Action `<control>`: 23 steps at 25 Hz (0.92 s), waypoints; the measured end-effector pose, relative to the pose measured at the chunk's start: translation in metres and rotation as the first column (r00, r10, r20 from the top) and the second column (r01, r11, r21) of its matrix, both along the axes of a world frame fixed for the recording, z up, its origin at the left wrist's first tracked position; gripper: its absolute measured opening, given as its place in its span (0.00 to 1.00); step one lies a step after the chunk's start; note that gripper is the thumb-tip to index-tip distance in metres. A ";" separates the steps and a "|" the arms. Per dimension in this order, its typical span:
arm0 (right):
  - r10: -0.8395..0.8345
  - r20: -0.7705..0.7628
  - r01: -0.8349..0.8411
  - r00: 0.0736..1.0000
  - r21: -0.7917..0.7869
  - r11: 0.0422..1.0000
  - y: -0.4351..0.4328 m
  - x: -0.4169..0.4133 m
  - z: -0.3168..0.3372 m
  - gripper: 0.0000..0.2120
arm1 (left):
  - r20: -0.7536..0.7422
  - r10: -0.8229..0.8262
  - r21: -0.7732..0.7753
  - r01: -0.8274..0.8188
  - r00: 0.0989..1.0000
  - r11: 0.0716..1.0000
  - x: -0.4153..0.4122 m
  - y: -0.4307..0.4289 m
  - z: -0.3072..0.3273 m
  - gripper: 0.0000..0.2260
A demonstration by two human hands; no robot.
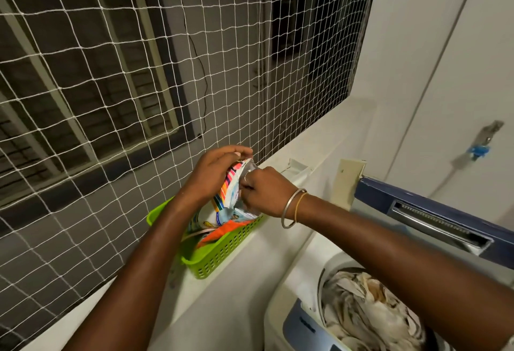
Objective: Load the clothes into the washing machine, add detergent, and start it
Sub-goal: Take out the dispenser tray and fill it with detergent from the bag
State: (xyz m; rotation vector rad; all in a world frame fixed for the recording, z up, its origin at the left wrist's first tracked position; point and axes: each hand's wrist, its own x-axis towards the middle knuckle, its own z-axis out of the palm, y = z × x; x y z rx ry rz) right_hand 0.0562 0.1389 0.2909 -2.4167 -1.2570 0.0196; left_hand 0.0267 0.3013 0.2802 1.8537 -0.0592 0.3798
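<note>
A colourful detergent pouch (226, 197) stands in a green plastic basket (222, 253) on the white ledge. My left hand (214, 169) grips the pouch's top from the left. My right hand (264, 193), with two bangles on the wrist, pinches the pouch's open mouth from the right. At the lower right, the top-loading washing machine (294, 289) stands with its blue lid (434, 211) raised. Pale, crumpled clothes (367, 309) fill its drum.
A white net (139, 72) covers the opening behind the ledge (236, 295). An orange packet (222, 235) lies in the basket beside the pouch. A tap with a blue fitting (478, 150) is on the right wall. A small white tray (297, 165) sits further along the ledge.
</note>
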 end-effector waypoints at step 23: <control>-0.021 -0.790 0.465 0.613 0.338 0.818 -0.069 0.027 0.039 0.05 | -0.185 -0.022 0.014 0.026 0.982 1.000 0.031 -0.013 0.036 0.15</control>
